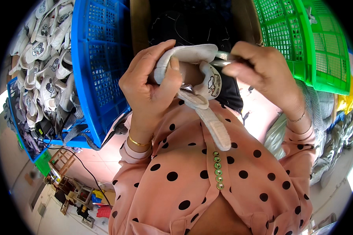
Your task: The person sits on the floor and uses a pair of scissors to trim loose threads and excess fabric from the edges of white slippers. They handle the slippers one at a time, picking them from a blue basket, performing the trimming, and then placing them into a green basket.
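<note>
My left hand (153, 76) is closed around a small white shoe upper (198, 53), thumb inside its opening and fingers on the outer side. A dark cartoon print (214, 83) shows on its flap, and a strap (215, 127) with a fuzzy pale end hangs down in front of my shirt. In my right hand (262, 68) are thread snips (222, 58), partly hidden by the fingers and slightly blurred. Their two metal blades stand apart, with the tips close to the upper's right edge.
To the left stands a blue plastic crate (102, 58), beside a large heap of similar white shoe uppers (47, 66). Green crates (286, 35) are at the upper right. Dark cloth (184, 29) with loose threads lies beyond my hands. A black cord (80, 160) hangs at lower left.
</note>
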{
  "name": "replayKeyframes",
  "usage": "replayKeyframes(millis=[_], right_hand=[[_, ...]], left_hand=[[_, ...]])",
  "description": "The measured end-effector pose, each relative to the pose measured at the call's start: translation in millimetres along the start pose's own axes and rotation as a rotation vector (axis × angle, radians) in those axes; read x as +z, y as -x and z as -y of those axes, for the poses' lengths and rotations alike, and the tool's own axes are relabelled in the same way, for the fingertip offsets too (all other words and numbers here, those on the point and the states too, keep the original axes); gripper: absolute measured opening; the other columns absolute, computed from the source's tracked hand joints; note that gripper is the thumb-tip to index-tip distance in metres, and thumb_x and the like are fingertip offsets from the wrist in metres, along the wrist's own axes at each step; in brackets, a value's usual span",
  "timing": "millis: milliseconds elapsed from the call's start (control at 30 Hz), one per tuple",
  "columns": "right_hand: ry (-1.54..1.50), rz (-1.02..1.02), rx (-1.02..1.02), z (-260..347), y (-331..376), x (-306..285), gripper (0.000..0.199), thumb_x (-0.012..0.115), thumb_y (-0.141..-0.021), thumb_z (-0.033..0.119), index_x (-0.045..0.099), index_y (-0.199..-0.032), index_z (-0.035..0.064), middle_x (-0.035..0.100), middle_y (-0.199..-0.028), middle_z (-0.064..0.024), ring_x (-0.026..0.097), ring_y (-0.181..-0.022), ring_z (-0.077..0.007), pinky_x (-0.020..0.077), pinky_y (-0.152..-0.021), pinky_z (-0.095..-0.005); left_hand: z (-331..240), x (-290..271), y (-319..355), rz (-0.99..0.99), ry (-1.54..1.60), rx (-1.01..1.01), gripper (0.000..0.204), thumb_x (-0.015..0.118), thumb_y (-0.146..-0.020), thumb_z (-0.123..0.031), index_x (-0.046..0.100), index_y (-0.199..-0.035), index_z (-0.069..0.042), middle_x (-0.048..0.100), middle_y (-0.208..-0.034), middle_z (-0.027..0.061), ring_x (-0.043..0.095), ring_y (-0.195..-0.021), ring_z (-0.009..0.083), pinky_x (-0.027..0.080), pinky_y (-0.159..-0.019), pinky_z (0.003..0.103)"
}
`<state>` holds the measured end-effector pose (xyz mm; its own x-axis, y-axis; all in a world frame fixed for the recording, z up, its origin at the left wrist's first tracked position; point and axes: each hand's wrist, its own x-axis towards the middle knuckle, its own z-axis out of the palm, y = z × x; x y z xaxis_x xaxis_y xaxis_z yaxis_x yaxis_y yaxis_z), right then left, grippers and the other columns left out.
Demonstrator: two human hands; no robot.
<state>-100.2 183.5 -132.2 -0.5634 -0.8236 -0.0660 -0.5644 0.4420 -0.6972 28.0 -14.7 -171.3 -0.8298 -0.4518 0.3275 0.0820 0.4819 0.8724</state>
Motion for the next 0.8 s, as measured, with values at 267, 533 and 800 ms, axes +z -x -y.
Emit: replayKeyframes(millis=[267, 533, 800], right_hand=[[-0.943, -0.150, 0.224, -26, 2, 58, 0.024, 0.066, -0.094, 0.020, 0.062, -0.102, -0.0027, 0.059, -0.076, 0.0013, 0.051, -0.067, -0.0015, 0.0469, -0.061, -0.0175], [-1.246, 0.024, 0.430, -54, 5, 92, 0.018, 0.059, -0.098, 0.019, 0.065, -0.090, 0.0035, 0.042, -0.062, 0.0082, 0.034, -0.055, -0.0010, 0.0321, -0.050, -0.0182], [-1.167, 0.257, 0.579, -63, 16, 119, 0.021, 0.055, -0.099, 0.019, 0.062, -0.094, -0.0001, 0.042, -0.064, 0.0075, 0.034, -0.057, -0.0012, 0.0289, -0.050, -0.0187]], left_hand=[[6, 2, 11, 0.146, 0.265, -0.216, 0.032, 0.067, -0.082, -0.011, 0.067, -0.112, 0.001, 0.067, -0.103, 0.0110, 0.063, -0.089, 0.0146, 0.050, -0.076, 0.025], [22, 10, 32, 0.279, -0.324, 0.232, 0.036, 0.071, -0.076, -0.003, 0.070, -0.110, -0.016, 0.064, -0.116, 0.0064, 0.061, -0.107, 0.0288, 0.053, -0.084, 0.035], [61, 29, 62, 0.460, -0.336, 0.357, 0.022, 0.074, -0.076, -0.004, 0.074, -0.098, -0.009, 0.065, -0.109, 0.0090, 0.067, -0.088, 0.0205, 0.056, -0.073, 0.027]])
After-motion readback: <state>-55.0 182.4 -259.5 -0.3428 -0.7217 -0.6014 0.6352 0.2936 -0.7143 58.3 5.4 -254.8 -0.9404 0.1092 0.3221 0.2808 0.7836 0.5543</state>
